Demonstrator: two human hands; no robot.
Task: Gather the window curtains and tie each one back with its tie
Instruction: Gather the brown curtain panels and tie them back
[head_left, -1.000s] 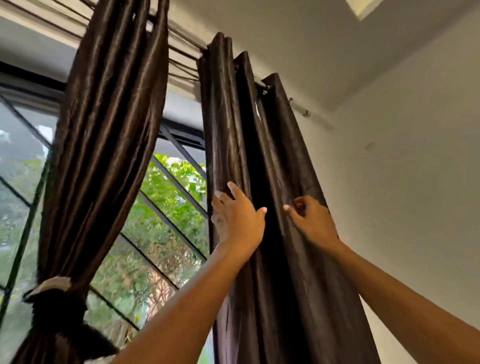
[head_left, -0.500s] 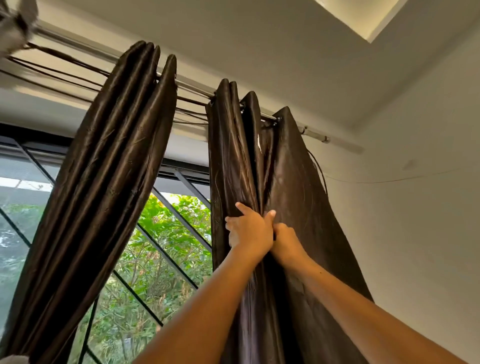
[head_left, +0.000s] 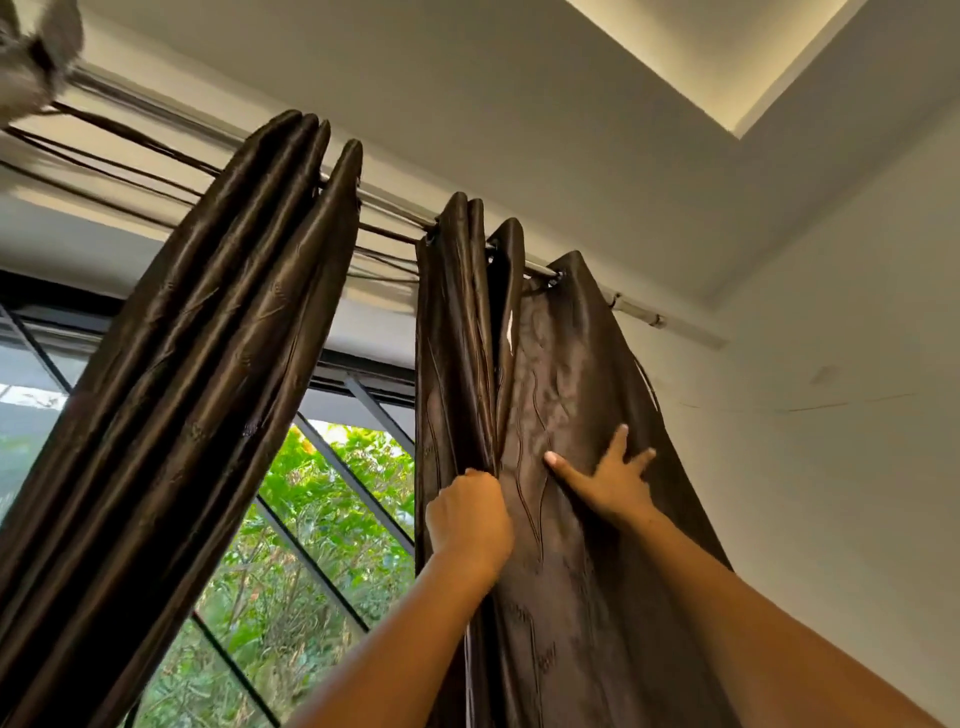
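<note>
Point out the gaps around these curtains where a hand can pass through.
The widest gap is between the left curtain and the right curtain, with the window behind. A narrower strip lies between the right curtain's outer edge and the wall. It is crowded at the folds, where the left hand grips and the right hand presses flat.

Two dark brown curtains are hanging from one curtain rod — the left curtain and the right curtain. Two hands are showing — the left hand and the right hand.
</note>
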